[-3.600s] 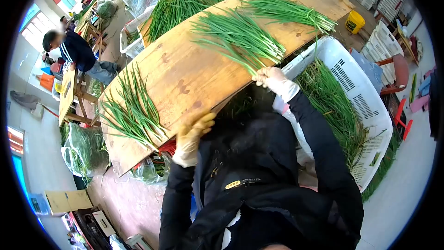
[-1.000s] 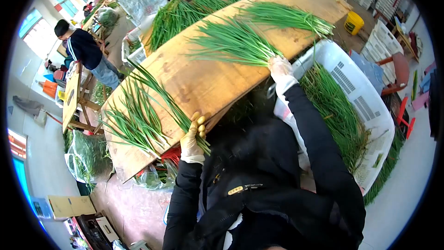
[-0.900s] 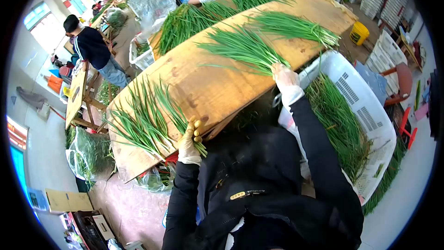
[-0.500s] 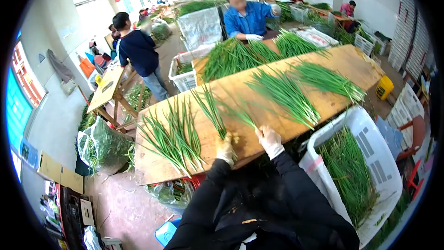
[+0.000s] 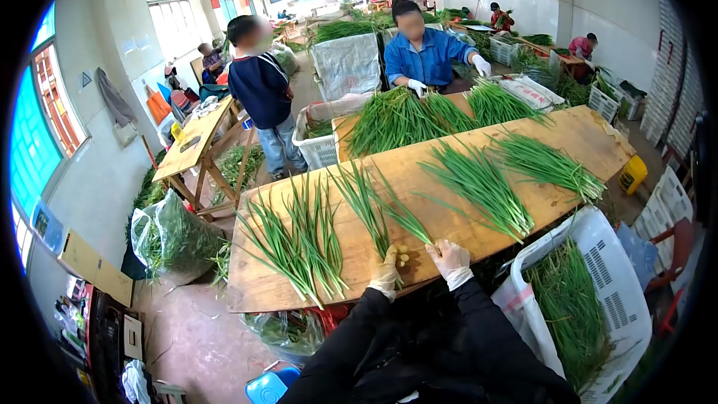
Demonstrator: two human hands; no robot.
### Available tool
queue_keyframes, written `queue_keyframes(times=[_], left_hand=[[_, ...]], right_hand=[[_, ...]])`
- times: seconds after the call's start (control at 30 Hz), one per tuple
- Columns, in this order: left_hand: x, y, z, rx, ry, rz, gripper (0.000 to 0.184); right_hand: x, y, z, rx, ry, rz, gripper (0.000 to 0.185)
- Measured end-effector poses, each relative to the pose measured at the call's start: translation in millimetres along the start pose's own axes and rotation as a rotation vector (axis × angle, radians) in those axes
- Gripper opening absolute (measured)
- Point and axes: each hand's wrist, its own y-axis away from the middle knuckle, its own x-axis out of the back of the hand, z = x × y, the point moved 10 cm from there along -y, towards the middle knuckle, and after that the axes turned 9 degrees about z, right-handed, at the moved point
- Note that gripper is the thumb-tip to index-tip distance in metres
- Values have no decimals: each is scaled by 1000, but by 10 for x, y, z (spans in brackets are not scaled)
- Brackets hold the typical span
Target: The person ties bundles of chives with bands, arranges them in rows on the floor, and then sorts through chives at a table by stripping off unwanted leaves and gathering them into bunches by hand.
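My left hand (image 5: 387,265), in a pale glove, is closed around the lower stems of a small bunch of garlic chives (image 5: 366,206) on the wooden table. Beside it, my gloved right hand (image 5: 451,258) pinches the stem ends of a thinner bunch of chives (image 5: 404,215), whose leaves point away and slant left toward the other bunch. Two loose bunches of chives (image 5: 299,236) lie left of my hands. To the right rest a thick chive bunch (image 5: 482,187) and another bunch (image 5: 550,164), white ends toward me.
The wooden table (image 5: 247,284) spans the front. A white crate (image 5: 632,307) of chives stands at right, a plastic bag (image 5: 176,236) of greens at left. Across the table a co-worker in blue (image 5: 422,60) handles a large chive heap (image 5: 393,120). Another person (image 5: 258,97) stands behind, left.
The view has shifted, so the table sits lower and further right. The chives in my right hand were blurred and now look still. The co-worker's raised hand has come down.
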Motion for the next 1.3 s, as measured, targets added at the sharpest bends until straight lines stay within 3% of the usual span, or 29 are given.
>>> queue_keyframes(times=[0.23,0.47,0.53,0.67,0.73,0.97,1.07,1.13,1.3], left_hand=[[-5,27,1,-5,11,-24,22],[17,0,-28,-2,-41,-33,14],[3,9,13,-18,-4,-19,15],[11,6,-1,-1,-23,-27,19],[19,1,-17,10,-54,-31,23],[16,-1,-14,-2,-1,-45,30],[11,18,5,0,7,-55,25],[-10,22,24,1,10,-65,23],[15,20,13,-2,25,-15,13]], right_hand=[[19,-7,-38,29,58,11,33],[-41,6,7,79,134,52,36],[-171,19,136,-5,24,-21,36],[-91,-3,113,15,116,8,38],[-137,-1,194,-95,-94,-58,39],[-150,-27,316,-110,-250,65,41],[-145,-31,389,-234,-382,58,43],[-168,9,445,-521,-787,10,43],[-332,26,649,-625,-990,-23,41]])
